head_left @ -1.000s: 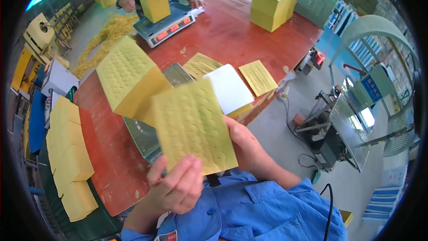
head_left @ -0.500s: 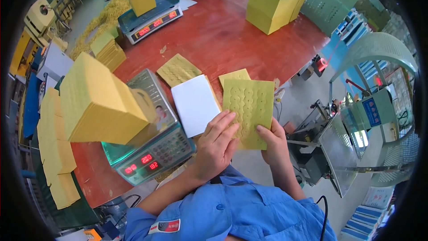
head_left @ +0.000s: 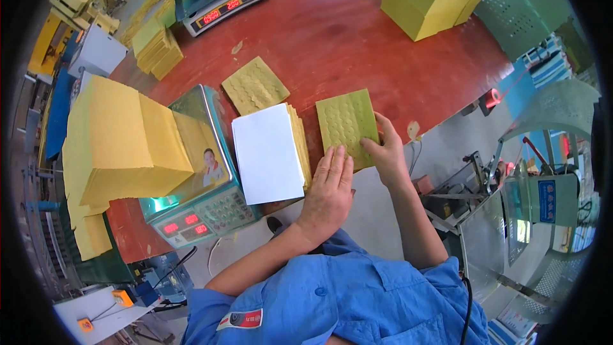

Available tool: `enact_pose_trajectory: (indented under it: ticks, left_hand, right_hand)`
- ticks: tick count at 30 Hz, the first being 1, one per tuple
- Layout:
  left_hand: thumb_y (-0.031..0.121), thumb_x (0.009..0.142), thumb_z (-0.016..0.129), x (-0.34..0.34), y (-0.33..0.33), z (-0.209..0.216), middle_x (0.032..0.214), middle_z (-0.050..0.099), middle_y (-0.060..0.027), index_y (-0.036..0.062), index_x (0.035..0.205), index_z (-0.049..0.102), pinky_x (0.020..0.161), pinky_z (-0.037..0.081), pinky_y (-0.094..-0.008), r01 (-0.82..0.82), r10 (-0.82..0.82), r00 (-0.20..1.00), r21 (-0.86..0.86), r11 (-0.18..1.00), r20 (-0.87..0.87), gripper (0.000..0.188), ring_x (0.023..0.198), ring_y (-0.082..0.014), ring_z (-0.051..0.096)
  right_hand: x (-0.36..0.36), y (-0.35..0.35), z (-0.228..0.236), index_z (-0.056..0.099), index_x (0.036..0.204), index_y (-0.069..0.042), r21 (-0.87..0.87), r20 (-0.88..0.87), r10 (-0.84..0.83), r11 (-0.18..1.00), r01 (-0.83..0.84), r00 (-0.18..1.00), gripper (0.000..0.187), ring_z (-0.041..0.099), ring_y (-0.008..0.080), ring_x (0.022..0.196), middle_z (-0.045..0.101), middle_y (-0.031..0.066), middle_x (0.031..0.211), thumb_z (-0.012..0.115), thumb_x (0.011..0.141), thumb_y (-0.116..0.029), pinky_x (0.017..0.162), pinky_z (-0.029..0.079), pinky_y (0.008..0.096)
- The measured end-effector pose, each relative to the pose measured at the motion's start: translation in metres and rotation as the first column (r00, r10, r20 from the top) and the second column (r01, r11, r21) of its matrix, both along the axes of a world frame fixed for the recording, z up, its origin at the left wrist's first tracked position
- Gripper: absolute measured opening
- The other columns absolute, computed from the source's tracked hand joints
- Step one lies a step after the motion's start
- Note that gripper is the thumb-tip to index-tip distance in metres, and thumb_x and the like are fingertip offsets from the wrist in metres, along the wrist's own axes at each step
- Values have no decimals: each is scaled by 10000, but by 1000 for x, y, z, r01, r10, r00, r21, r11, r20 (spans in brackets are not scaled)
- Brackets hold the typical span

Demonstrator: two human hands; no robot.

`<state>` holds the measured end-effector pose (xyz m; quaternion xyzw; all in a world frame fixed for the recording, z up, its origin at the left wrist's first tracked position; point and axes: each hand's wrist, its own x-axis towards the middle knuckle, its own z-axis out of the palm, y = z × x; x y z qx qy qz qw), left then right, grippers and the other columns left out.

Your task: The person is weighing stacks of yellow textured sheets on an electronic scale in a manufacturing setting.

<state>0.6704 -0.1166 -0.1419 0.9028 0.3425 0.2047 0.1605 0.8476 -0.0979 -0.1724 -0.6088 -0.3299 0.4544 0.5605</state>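
Two hands rest on one yellow-green embossed sheet (head_left: pixel 348 124) at the near edge of the red table (head_left: pixel 332 32). That sheet lies flat just right of the white-topped stack (head_left: pixel 268 152), which I take as my landmark. The left hand (head_left: pixel 329 188) lies palm down with fingers together, its fingertips (head_left: pixel 338 153) pressing the sheet's near left corner. The right hand (head_left: pixel 386 150) curls around the sheet's right edge, thumb on top and fingers spread along the side; neither hand is closed around it, both press or pinch lightly.

Doing this well, I judge, means keeping the sheet flat under the left palm while the right hand squares its edge, so it sits parallel to the stack. The sheet lies mostly beyond the fingertips, only its near edge under them.

Left of the stack stands a weighing scale (head_left: pixel 211 204) bearing a tall yellow pile (head_left: pixel 121 140); beyond the stack lies another loose embossed sheet (head_left: pixel 254 84).
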Motion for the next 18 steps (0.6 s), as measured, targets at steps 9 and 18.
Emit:
enact_pose_trajectory:
  ticks: [9,18]
  left_hand:
    - [214,812,656,5,-9,-44,1398,455,-316,-147,1310,494,1153,291,-508,-72,87,973,76,994,-212,636,1350,-448,394]
    - [154,822,572,-2,-22,-28,1296,546,-279,-141,1178,585,1128,356,-453,-89,80,992,96,991,100,462,1303,-399,462]
  right_hand:
    - [-7,1,-2,539,1328,-44,49,630,-24,999,-8,776,551,636,234,960,664,150,1064,644,791,25,799,522,345]
    - [-13,-30,19,681,1047,-11,30,894,56,982,-185,444,264,591,273,1006,644,126,1094,668,788,37,867,481,372]
